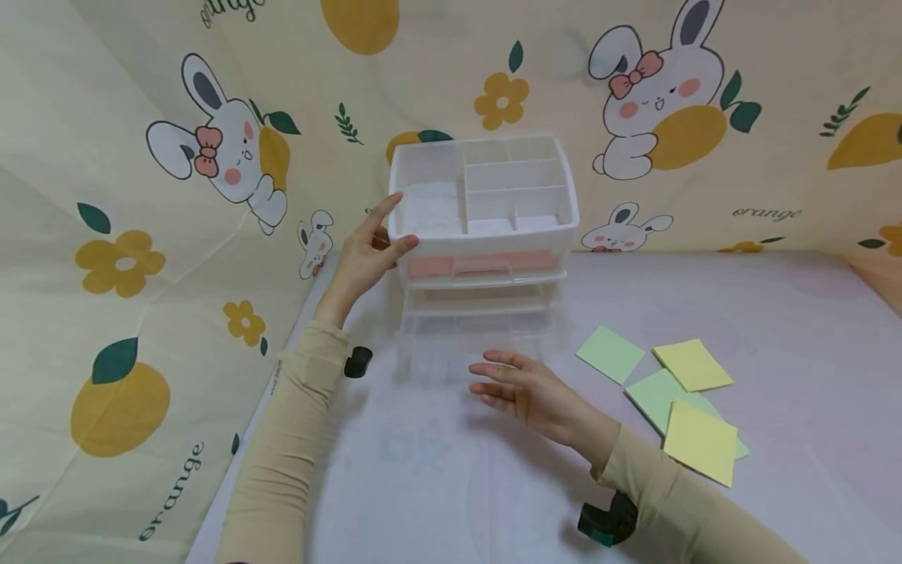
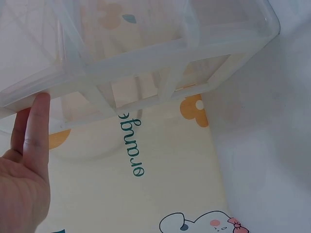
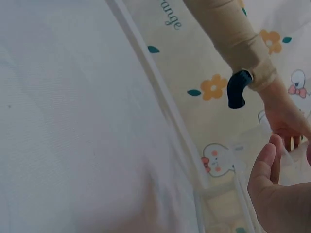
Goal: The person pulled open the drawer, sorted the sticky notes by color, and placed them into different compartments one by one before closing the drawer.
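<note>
A white plastic drawer organizer stands against the back wall, with a divided top tray and a clear frame below. Its upper drawer shows pink at the front. With thumb and fingers my left hand grips the tray's left side; in the left wrist view its fingers reach under an edge of the organizer. My right hand hovers in front of the lower frame, fingers loosely extended and nothing held. The right wrist view has that right hand partly cut off at the edge.
To the right on the white table lie several sticky note pads, among them a green pad and a yellow pad. A cloth wall printed with rabbits and oranges closes off the back and left.
</note>
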The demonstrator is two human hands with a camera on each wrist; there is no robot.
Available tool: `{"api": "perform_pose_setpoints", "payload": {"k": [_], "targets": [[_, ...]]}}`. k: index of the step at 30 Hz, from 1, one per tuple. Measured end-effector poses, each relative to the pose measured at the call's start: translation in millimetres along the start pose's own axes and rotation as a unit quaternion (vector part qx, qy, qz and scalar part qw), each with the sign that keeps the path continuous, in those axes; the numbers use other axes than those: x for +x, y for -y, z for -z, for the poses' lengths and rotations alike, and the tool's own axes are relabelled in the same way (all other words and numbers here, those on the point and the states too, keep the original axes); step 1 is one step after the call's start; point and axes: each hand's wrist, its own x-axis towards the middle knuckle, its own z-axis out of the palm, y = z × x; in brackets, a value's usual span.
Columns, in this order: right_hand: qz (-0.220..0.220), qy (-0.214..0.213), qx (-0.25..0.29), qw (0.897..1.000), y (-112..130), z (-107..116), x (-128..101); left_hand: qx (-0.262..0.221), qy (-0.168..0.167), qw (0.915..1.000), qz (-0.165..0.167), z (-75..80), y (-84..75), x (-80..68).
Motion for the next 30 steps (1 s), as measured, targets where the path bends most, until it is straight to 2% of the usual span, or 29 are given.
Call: {"api": "perform_pose_setpoints", "payload": {"k": [15, 20, 24, 30], "targets": [[0.010, -0.010, -0.041, 0.999, -4.9, 2.3, -6.3, 0.002, -0.002, 1.0000, 0.007, 0.7, 1.3, -0.5], [0.006, -0.019, -0.067, 0.998, -4.2, 1.2, -7.5, 0.003, -0.001, 0.9999, 0.011, 0.4, 1.3, -0.7], [0.011, -0.006, -0.088, 0.996, -2.9, 2.5, -10.2, 0.002, 0.000, 0.9999, 0.010, 0.5, 0.6, -0.9], [0.039, 0.012, -0.151, 0.988, 5.9, 2.8, -17.9, 0.004, 0.001, 0.9999, 0.012, 0.4, 0.4, -0.2]]}}
